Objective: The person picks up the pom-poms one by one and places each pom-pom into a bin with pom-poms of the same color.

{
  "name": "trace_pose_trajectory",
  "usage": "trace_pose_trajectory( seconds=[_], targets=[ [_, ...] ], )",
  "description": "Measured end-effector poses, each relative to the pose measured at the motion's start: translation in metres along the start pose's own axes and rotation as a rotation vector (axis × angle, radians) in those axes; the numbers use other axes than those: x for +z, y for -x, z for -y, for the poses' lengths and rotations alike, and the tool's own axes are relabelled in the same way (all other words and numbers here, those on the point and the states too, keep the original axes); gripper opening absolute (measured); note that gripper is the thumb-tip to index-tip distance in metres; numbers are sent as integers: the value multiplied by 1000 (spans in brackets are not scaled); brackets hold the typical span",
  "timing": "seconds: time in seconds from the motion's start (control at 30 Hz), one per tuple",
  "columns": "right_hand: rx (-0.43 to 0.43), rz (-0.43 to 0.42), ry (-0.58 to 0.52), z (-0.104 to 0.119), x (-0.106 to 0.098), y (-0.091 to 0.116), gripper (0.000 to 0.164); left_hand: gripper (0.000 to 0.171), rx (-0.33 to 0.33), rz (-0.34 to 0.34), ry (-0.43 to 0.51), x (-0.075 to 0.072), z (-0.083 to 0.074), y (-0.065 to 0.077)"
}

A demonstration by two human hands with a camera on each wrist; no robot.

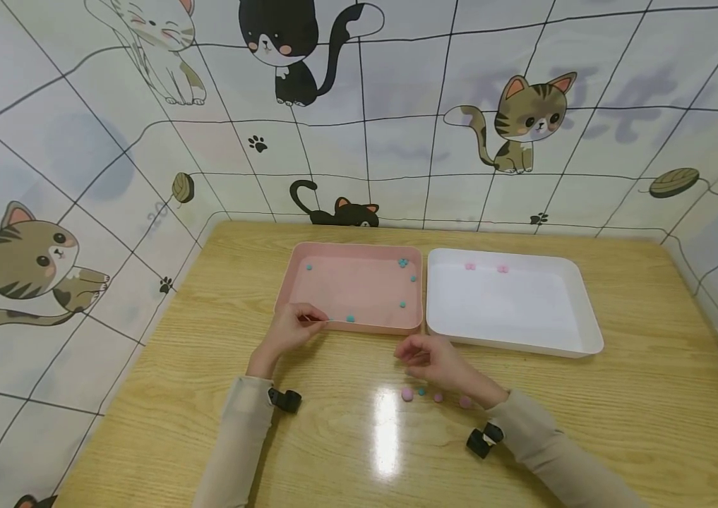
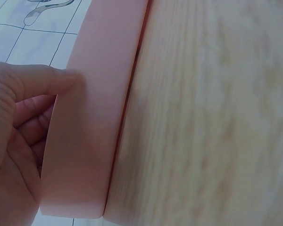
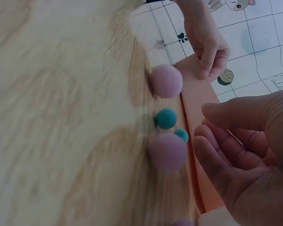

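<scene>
Firstly, two beige sleeves [image 1: 231, 444], each bearing a black wrist camera [image 1: 286, 401], are extending over a wood-grain table [image 1: 320, 437]. Next, a loose row of fuzzy balls [image 3: 166, 81] is lying on the wood: a pink ball [image 1: 407, 394], a teal ball [image 1: 421, 391] and two more pink balls [image 1: 438, 398], probably being grouped there for easy fingertip reach; a second teal ball [image 3: 181, 135] is showing just beyond them in the right wrist view. Above and beyond the row, the right hand [image 1: 440, 361] is hovering, fingers loosely bent, thumb and fingertips parted, no item visibly being held. Left hand [image 1: 289, 330]: the thumb is pressing the outer front wall of the pink tray [image 1: 359, 286], fingers lying behind, its rim being pinched towards the left end, presumably for steadiness. Inside, teal pieces [image 1: 309, 267] are sitting scattered, a teal cluster [image 1: 402, 262] occupying the far right corner. Alongside, to the right, the white tray [image 1: 505, 307] is holding two pink pieces [image 1: 503, 269] by its far wall, too small for telling their exact shape; colour appears to be deciding which tray is receiving what. Farthest, a cat-print backdrop [image 1: 397, 155] is standing behind the table.
</scene>
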State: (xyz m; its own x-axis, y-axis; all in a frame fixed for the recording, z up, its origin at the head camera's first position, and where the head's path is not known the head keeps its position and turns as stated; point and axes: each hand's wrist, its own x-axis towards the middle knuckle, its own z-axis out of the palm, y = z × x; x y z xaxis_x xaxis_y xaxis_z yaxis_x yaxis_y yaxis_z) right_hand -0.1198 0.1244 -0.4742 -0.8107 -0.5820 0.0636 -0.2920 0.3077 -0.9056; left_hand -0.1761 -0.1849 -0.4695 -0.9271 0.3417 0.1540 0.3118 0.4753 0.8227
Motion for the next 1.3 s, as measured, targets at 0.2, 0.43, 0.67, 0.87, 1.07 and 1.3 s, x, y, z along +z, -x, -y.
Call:
trace_pose_trajectory(
  seconds=[0.2, 0.43, 0.67, 0.87, 1.07, 1.3],
  targets=[
    [28, 15, 9, -3, 0, 0, 22, 5, 2, 1, -2, 0, 0, 0],
    [53, 36, 13, -2, -3, 1, 23, 5, -17, -3, -8, 0, -3, 0],
    [42, 66, 44, -4, -2, 0, 25, 5, -2, 0, -6, 0, -4, 1],
    [4, 94, 83, -6, -2, -1, 25, 4, 5, 0, -8, 0, -2, 1],
    [-18, 83, 97, -8, -1, -3, 24, 4, 9, -1, -16, 0, -1, 1],
    [21, 59, 52, 2, -2, -2, 23, 5, -7, 10, -28, 0, -2, 1]
  ],
)
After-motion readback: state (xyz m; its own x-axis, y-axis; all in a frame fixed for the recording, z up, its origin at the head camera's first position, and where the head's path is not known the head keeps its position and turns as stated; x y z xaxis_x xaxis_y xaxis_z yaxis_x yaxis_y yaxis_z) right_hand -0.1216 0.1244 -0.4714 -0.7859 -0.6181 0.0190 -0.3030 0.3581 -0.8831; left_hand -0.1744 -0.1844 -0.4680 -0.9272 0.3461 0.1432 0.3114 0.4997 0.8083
